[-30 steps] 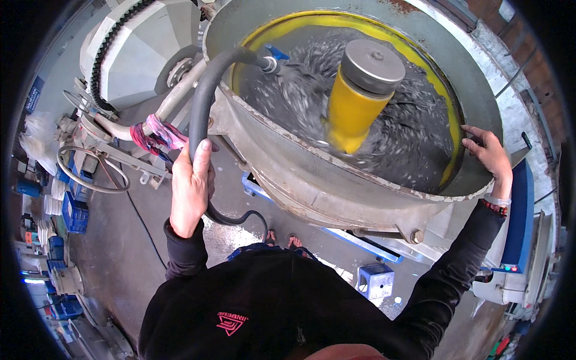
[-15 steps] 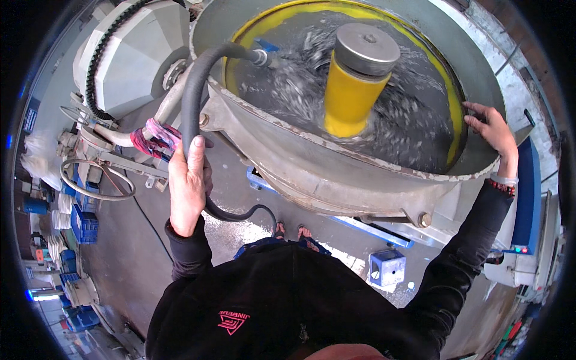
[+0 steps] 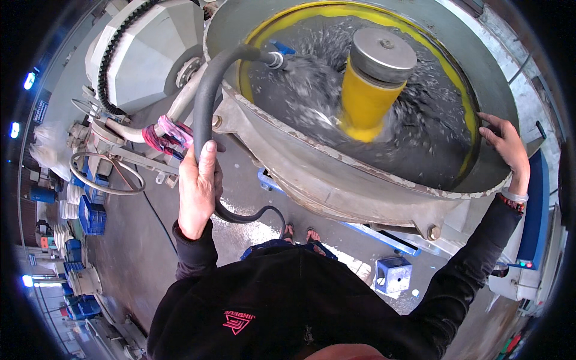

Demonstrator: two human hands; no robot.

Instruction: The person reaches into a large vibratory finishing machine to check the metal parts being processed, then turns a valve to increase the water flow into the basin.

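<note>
My left hand is closed around a thick dark grey hose. The hose arches over the near rim, and its metal-collared end hangs over a big round metal tub. Grey, blurred contents churn inside it, around a yellow central column topped with a metal cap. A small blue piece shows beside the hose end. At the tub's right side my right hand lies over the rim, fingers apart against the inner wall, holding nothing.
Left of the tub stands a pale faceted drum. Pink cloth is tied round a pipe next to my left hand. A blue stool stands on the floor below. Blue crates line the left side.
The whole scene sits slightly further right in the picture. Both hands keep their places on the hose and the rim, while the tub's contents keep swirling.
</note>
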